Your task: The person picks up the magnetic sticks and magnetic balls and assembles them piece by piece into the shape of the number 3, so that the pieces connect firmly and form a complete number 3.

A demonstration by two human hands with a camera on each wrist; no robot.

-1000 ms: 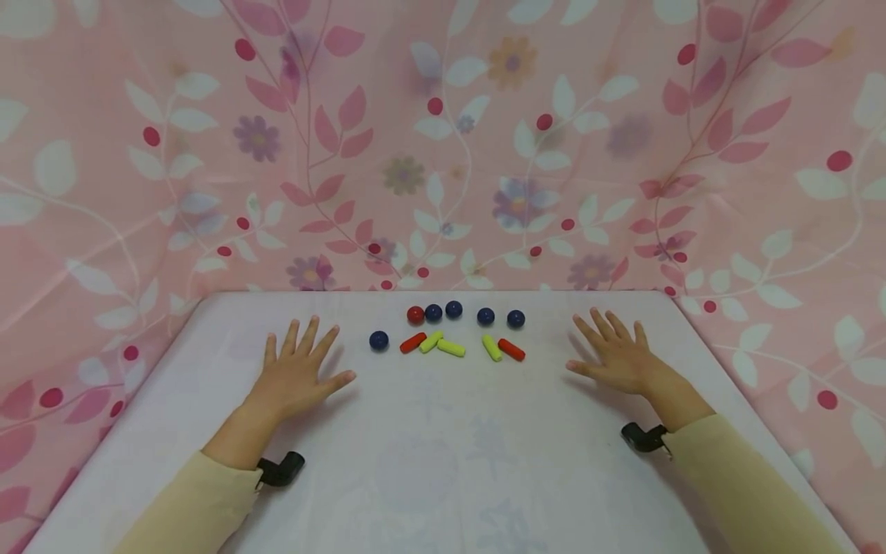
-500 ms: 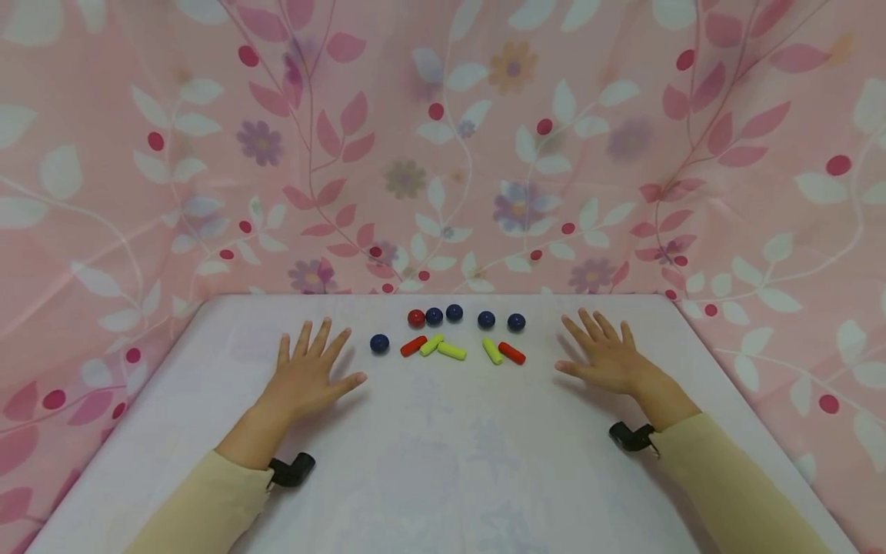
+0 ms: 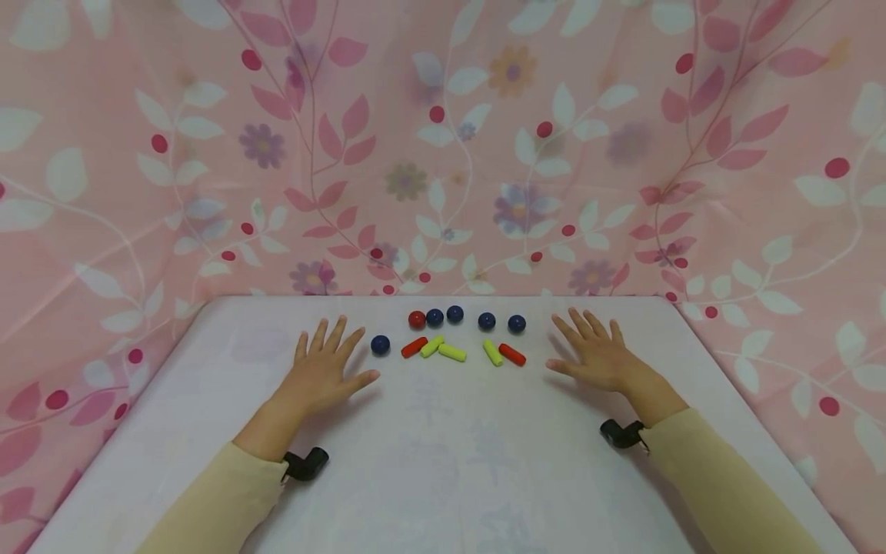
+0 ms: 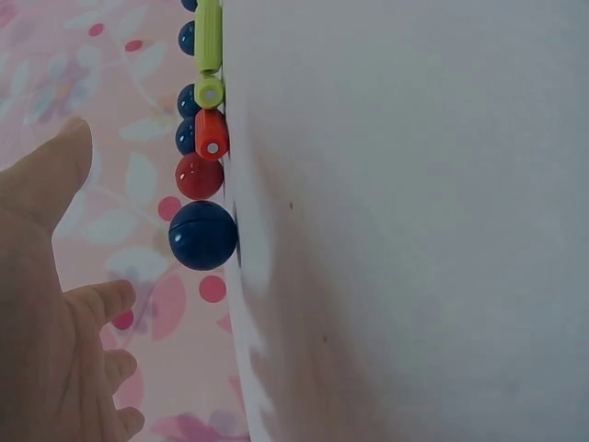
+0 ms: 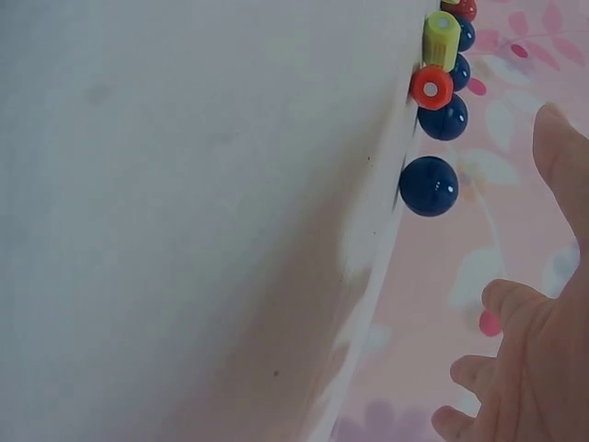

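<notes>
My left hand (image 3: 320,377) hovers over the table's left side, fingers spread and holding nothing. Its fingertips are nearest a dark blue ball (image 3: 380,345), which shows large in the left wrist view. On the opposite side my right hand (image 3: 597,360), also spread, hangs over the table and holds nothing. Closest to it are a blue ball (image 5: 429,186) and a red ribbed stick (image 3: 512,354). Between the hands, a back row holds a red ball (image 3: 417,319) and several blue balls. In front of that row lie another red stick (image 3: 414,347) and yellow-green sticks (image 3: 452,353).
The white table (image 3: 443,462) has a straight back edge behind the balls. A pink floral cloth (image 3: 443,154) rises behind it and along both sides. Black wrist cameras (image 3: 307,464) sit at the cuffs of beige sleeves.
Both hands have drifted inward, the left to the right and the right to the left, with fingers still spread. The balls and sticks keep their places on the table.
</notes>
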